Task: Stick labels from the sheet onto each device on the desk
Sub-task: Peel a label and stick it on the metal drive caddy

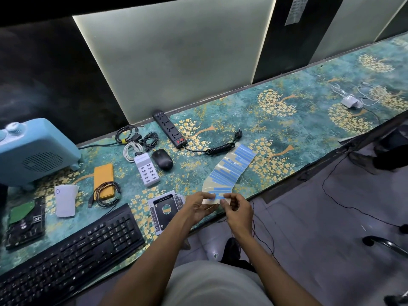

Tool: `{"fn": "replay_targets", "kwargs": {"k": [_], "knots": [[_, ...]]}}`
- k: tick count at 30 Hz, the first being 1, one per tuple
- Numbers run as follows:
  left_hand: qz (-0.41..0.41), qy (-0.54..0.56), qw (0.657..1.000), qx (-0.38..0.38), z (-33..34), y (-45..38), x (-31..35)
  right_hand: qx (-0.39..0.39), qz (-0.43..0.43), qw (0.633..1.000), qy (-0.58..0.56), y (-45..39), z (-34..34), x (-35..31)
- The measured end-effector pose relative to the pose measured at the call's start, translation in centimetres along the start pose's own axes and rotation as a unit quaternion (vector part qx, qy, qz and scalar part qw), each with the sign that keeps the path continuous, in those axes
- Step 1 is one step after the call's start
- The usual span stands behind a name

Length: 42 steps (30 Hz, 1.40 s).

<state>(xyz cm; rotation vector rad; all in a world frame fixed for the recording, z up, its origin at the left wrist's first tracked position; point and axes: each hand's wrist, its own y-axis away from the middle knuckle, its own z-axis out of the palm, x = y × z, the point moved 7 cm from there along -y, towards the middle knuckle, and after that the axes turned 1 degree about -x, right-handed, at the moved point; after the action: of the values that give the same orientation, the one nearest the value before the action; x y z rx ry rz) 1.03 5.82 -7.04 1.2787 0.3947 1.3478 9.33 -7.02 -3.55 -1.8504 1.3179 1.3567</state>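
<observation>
Both hands hold the label sheet [229, 171] by its near end, just above the front edge of the tabletop [309, 120]. The left hand [199, 206] pinches the sheet's near left corner between thumb and curled fingers. The right hand [237, 209] has its fingers curled at the near right corner, thumb and forefinger closed on the end of a blue label there. The sheet is a long strip carrying rows of blue labels; its long axis runs from the hands away toward the back edge and slightly rightward, and it curves along its length, with the far end reaching close to the coiled cord of the black power strip [170, 129].

On the tabletop, a drive caddy [165, 209] lies at the front edge just left of the left hand. A black keyboard [72, 250] sits along the front edge farther left. Behind these lie a white multi-port USB charger [147, 171], a black mouse [162, 159], an orange power bank [103, 180] with a black cable beside it, a small white device [65, 200], a bare hard drive [25, 221] and a pale blue fan heater [37, 151] near the left end. A white adapter [351, 102] with cables rests far toward the right end.
</observation>
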Motion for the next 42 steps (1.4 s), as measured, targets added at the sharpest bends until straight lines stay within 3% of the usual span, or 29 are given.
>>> {"fn": "replay_targets", "kwargs": {"k": [10,15,19,22,31,37,39,42], "knots": [[-0.014,-0.040,0.998,-0.042,1.0,-0.7,-0.5,-0.034,0.004,0.999,-0.021,0.4,-0.3,-0.3],[-0.016,-0.064,0.998,0.010,1.5,-1.6,-0.9,0.006,-0.044,0.997,0.068,0.7,-1.3,-0.9],[-0.046,-0.063,0.996,0.047,1.6,-2.2,-1.4,0.059,-0.113,0.969,0.212,1.0,-2.5,-2.3],[-0.070,-0.057,0.995,0.035,2.1,-2.7,-1.7,0.059,-0.153,0.954,0.253,0.9,-2.6,-2.8],[-0.085,-0.115,0.990,0.019,3.8,-2.7,-1.5,0.032,-0.118,0.953,0.279,-0.4,-2.7,-2.0],[-0.045,-0.146,0.986,0.064,3.5,-3.9,-1.1,0.007,-0.071,0.970,0.233,-1.3,-2.8,-0.7],[0.016,-0.175,0.979,0.100,3.1,-4.2,-0.4,0.011,-0.085,0.976,0.202,-1.2,-3.0,-1.1],[0.121,-0.290,0.943,0.111,2.2,-4.5,0.6,0.002,-0.075,0.990,0.118,-1.3,-2.8,-1.7]]}}
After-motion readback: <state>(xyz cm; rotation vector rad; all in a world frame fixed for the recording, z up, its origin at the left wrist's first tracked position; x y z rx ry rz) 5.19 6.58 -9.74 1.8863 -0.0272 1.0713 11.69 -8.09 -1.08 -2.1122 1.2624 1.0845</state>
